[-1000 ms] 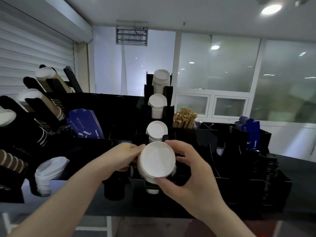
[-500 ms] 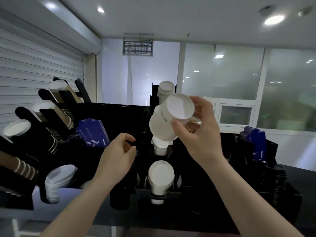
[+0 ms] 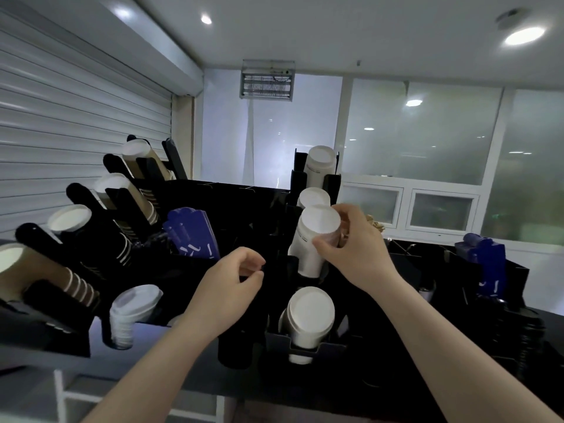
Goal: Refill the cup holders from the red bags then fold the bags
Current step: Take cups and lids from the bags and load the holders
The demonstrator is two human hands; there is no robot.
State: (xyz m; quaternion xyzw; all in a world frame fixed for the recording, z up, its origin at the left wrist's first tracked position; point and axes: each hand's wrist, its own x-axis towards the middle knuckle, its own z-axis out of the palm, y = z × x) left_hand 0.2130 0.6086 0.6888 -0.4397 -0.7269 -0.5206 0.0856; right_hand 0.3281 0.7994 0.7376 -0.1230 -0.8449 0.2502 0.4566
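A black tiered cup holder (image 3: 300,175) stands in the middle with white paper cup stacks in its slots. My right hand (image 3: 351,245) grips a stack of white cups (image 3: 311,239), tilted, its lower end down in the third slot. Another white stack (image 3: 308,315) lies in the lowest slot, and two more (image 3: 319,166) (image 3: 311,196) fill the upper slots. My left hand (image 3: 232,285) hovers left of the holder, fingers loosely curled, holding nothing. No red bag is in view.
A slanted black rack (image 3: 88,203) at the left holds brown and black cup stacks. Clear lids (image 3: 131,309) sit below it. Blue sleeves (image 3: 192,233) stand mid-left and at the right (image 3: 485,264). Black lids (image 3: 528,340) are stacked at the right.
My right hand lifted the white cup stack from in front of the lowest slot, then lowered it into the third slot. My left hand let go and drew back left.
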